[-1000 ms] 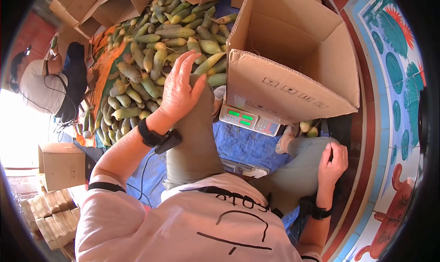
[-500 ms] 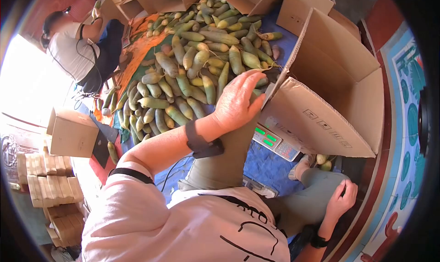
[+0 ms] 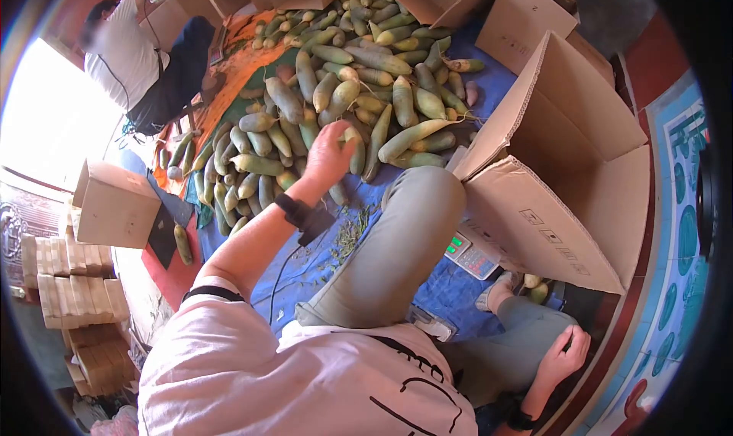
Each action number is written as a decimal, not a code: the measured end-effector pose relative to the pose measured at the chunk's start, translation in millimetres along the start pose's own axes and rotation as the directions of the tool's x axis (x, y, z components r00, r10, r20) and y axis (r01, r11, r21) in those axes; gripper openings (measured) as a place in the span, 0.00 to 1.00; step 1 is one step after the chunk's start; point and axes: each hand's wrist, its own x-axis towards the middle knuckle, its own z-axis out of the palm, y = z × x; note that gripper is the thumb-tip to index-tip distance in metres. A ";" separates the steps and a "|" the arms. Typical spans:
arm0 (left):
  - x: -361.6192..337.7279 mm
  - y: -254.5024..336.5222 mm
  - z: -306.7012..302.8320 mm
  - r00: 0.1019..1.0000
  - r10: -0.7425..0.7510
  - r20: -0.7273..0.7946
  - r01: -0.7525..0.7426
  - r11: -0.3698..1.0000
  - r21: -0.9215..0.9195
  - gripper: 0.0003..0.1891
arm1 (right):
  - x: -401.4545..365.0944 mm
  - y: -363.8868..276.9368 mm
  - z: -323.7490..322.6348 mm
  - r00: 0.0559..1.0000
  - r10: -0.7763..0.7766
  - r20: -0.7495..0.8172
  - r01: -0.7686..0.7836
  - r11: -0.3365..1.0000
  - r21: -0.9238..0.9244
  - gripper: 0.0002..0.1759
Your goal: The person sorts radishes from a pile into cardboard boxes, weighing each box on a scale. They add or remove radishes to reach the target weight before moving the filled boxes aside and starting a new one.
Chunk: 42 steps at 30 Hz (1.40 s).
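My left hand [image 3: 330,159] reaches into a large pile of green radishes [image 3: 286,100]. Its fingers are closed around the upper end of one green radish [image 3: 356,156], which still lies in the pile. Between the pile and my raised left knee [image 3: 427,199], a long pale green radish [image 3: 416,138] lies near the open carton. My right hand [image 3: 563,352] is beside my right knee, its fingers loosely curled; a dark gap shows between them and I see nothing held there.
An open cardboard carton [image 3: 550,214] stands at right, beside a digital scale [image 3: 471,256] with green displays. More cartons [image 3: 527,24] line the back. A co-worker [image 3: 126,62] sits at upper left. Stacked pale blocks [image 3: 76,298] and a small carton [image 3: 116,205] are at left.
My left hand has moved left from beside the carton to the radish pile, and its fingers have closed on a radish. The co-worker's raised arm has shifted. My right hand stays by the knee.
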 end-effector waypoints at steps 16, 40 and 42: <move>-142.2 -205.7 63.7 0.528 -0.644 0.554 0.342 0.758 0.556 0.24 | 2.7 3.3 0.1 0.996 0.002 0.089 0.004 0.997 -0.072 0.04; -151.8 -268.4 152.6 0.511 -0.762 0.397 0.685 0.640 0.347 0.16 | 15.9 4.3 -4.0 0.957 0.043 0.288 0.037 0.963 -0.267 0.05; -155.8 -283.9 161.1 0.352 -0.861 0.367 0.907 0.411 0.092 0.14 | 18.6 2.2 -3.3 0.953 0.045 0.299 0.041 0.961 -0.274 0.05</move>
